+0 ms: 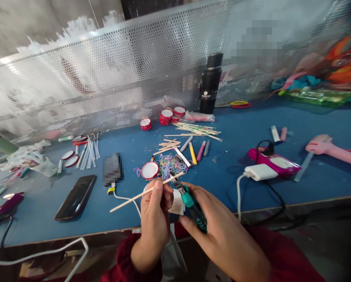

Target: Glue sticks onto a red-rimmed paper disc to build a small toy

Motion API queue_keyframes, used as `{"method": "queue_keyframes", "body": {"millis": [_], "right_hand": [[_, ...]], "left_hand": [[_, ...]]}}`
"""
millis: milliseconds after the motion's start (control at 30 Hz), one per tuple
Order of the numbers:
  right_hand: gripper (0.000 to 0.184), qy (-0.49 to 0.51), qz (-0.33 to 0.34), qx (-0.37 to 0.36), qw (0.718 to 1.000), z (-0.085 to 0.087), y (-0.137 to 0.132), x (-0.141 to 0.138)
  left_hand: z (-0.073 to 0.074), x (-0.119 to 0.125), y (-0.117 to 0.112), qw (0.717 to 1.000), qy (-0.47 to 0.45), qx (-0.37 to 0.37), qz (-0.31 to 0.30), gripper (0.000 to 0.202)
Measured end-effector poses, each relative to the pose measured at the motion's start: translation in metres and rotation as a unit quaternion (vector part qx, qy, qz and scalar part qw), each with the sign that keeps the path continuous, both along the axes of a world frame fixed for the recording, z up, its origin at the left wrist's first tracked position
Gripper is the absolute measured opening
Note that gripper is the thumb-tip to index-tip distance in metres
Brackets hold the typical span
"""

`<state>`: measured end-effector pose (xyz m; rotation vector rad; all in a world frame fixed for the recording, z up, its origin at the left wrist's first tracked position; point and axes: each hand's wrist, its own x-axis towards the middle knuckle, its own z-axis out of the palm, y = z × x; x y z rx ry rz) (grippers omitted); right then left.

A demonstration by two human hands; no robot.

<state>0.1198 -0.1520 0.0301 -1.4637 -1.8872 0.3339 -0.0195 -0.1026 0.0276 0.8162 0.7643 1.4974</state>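
Note:
My left hand (156,219) pinches a thin pale wooden stick (128,203) between thumb and fingers, and the stick slants up to the right. In my right hand (222,231) is a pair of pliers (190,199) with teal and black handles. Their metal jaws meet the stick near its upper right end; I cannot tell whether they are closed on it. Just beyond lie a small round red-rimmed disc (150,170) with a white face and a pile of coloured elastic bands (171,166). A small paper piece (177,203) is partly hidden behind the pliers.
On the blue table (222,156) lie wooden sticks (197,129), markers (192,153), red tape-like rolls (166,116) and a black phone (75,197). A black bottle (211,84) stands against the perforated metal screen (151,51). A magenta glue gun-like device (284,162) with cables sits right.

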Motion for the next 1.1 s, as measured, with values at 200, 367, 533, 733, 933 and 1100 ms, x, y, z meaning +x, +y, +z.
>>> {"method": "queue_keyframes", "body": {"millis": [200,367,533,733,933,1100], "right_hand": [[0.044,0.001,-0.001,-0.004,1.0,0.002,-0.002,-0.002],[0.043,0.012,-0.002,-0.005,1.0,0.002,-0.004,-0.004],[0.042,0.042,0.003,-0.034,0.999,-0.001,-0.005,-0.004],[0.047,0.042,-0.007,-0.06,0.997,-0.004,-0.004,-0.004],[0.047,0.036,-0.01,-0.07,0.997,-0.004,-0.003,-0.004],[0.05,0.039,-0.006,-0.087,0.995,-0.006,-0.002,-0.004]], "left_hand": [[0.001,-0.006,0.005,0.997,0.02,0.063,-0.027,0.05],[-0.001,-0.006,0.006,0.998,0.01,0.065,-0.022,0.049],[-0.005,-0.004,0.008,0.998,0.014,0.065,-0.02,0.049],[-0.009,-0.002,0.009,0.998,0.03,0.061,-0.019,0.05],[-0.011,-0.001,0.01,0.999,0.022,0.045,-0.019,0.05],[-0.012,-0.001,0.011,0.998,0.034,0.04,-0.018,0.049]]}}
